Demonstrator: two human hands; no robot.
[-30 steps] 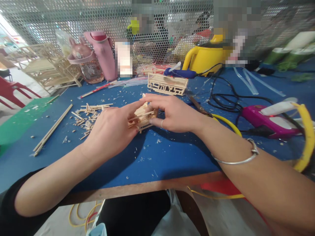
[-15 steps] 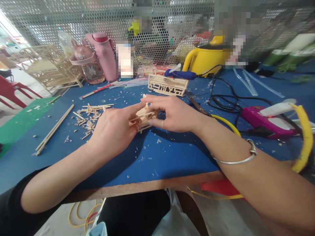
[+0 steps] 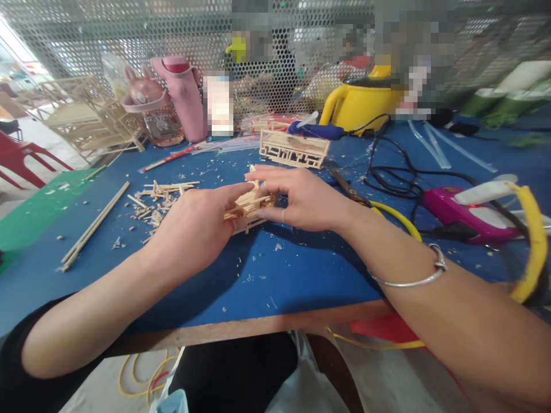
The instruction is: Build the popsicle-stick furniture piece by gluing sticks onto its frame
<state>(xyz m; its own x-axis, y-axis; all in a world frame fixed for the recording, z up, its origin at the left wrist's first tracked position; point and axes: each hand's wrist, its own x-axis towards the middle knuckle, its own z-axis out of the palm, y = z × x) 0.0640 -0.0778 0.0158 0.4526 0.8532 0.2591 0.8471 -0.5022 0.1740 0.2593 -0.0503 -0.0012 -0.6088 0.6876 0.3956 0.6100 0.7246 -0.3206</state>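
A small model built of thin wooden sticks (image 3: 255, 205) sits low over the blue table, partly hidden by my fingers. My left hand (image 3: 196, 226) grips its left side, thumb below and fingers above. From the right, my right hand (image 3: 303, 198) closes on the model's other side, with the thumb along its near edge and the fingers reaching over the top. Just behind stands a second stick piece (image 3: 293, 149), a railing-like frame with a lattice pattern. Left of my left hand lies a heap of short stick offcuts (image 3: 157, 209).
Two long sticks (image 3: 97, 226) lie at left. A purple-and-white glue gun (image 3: 473, 215) with black cable rests at right, near pliers with yellow handles (image 3: 394, 215). Behind are a yellow pot (image 3: 365, 106), a pink bottle (image 3: 185, 97), and a blue-handled tool (image 3: 316, 130).
My left hand has shifted slightly down and left, showing a bit more of the model's near edge. My right hand keeps nearly the same place.
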